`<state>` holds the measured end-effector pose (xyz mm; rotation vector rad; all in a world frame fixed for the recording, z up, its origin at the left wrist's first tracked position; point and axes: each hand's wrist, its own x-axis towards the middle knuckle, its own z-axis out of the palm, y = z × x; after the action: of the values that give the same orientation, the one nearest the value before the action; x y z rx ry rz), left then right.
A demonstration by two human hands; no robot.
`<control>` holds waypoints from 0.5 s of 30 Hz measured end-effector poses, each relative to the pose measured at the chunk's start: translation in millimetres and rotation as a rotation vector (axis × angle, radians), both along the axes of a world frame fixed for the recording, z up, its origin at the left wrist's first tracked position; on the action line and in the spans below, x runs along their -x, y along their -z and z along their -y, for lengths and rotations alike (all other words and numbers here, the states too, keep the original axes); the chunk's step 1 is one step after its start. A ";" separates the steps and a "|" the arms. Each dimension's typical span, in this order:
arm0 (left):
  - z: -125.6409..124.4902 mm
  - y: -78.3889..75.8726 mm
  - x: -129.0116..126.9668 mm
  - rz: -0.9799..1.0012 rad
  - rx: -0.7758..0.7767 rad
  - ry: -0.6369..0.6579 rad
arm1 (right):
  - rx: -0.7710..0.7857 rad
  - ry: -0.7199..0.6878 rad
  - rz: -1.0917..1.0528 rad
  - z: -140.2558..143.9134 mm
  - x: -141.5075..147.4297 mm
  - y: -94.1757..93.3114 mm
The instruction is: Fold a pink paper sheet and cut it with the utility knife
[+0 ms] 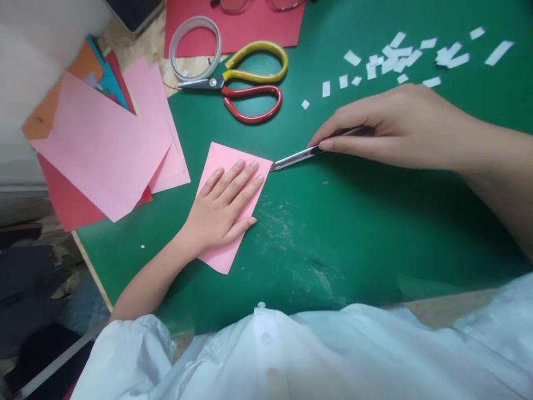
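Paper (222, 256), a small, four-sided pink piece, lies flat on a smooth green tabletop (353, 233) beneath a person's left hand (214, 219), which rests open and palm down, fingers outstretched. The right hand (395, 130) pinches a slim, dark-handled knife with a silvery metal blade (303, 155) between thumb and fingers, the tip at the paper's upper right corner. Light and thin, the paper probably slides easily on the glossy surface and creases or tears under rough handling; a broad, even press near the edge, fingertips clear of the blade, looks the surest hold. The knife appears rigid and light, best held by its handle. Beyond lie metal scissors with one yellow and one red handle (214, 83) and, farther right, scattered small white scraps (391, 62).
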<state>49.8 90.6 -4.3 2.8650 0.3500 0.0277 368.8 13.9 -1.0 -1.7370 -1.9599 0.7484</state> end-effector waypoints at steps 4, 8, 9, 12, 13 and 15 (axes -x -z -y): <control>0.0 0.4 0.1 0.001 0.006 -0.003 | 0.038 0.091 0.002 -2.5 2.5 -0.9; 0.1 0.8 0.2 0.007 0.010 -0.007 | -0.002 0.117 0.032 -3.6 4.6 0.4; 0.0 0.8 0.3 0.006 0.014 -0.008 | -0.023 0.114 0.034 -3.3 5.2 0.9; -0.3 0.7 0.4 0.001 0.035 -0.012 | -0.096 0.093 0.052 -0.9 7.2 2.5; -0.4 0.7 0.4 0.000 0.041 -0.013 | -0.125 0.080 0.061 0.1 7.8 3.0; -0.5 0.5 0.3 -0.005 0.044 -0.014 | -0.172 0.042 0.074 2.0 8.7 3.6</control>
<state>49.5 91.1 -4.8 2.8202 0.3667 0.0148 360.1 11.9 -4.6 -1.7187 -1.9661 0.4913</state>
